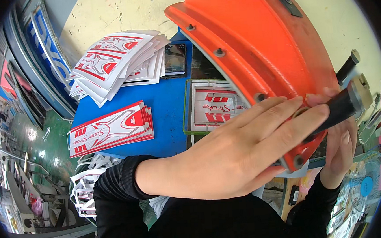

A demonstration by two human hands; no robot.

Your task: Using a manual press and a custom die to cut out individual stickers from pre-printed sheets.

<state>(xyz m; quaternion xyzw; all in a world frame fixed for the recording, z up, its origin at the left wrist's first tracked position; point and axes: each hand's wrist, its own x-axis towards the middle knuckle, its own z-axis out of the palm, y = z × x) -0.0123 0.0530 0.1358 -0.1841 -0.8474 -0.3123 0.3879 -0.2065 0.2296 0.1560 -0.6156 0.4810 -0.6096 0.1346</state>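
Note:
My left hand [237,149] lies across the near end of a large orange press arm [278,46], fingers stretched out towards a black handle [340,113]. My right hand [340,146] is at the right side of that end, behind the handle, which hides much of its fingers. Partly under the press arm, a clear, green-edged rectangular frame [189,108] sits over a red-and-white printed sheet [211,104]. To the left, a neat pile of red-bordered printed labels [111,129] lies on the blue surface [161,105].
Behind the pile rises a loose stack of larger printed sheets [107,63], with a phone [175,60] beside it. White paper offcuts [87,188] hang at the left edge. A second black handle [348,66] juts out at right. A blue fan [366,186] stands lower right.

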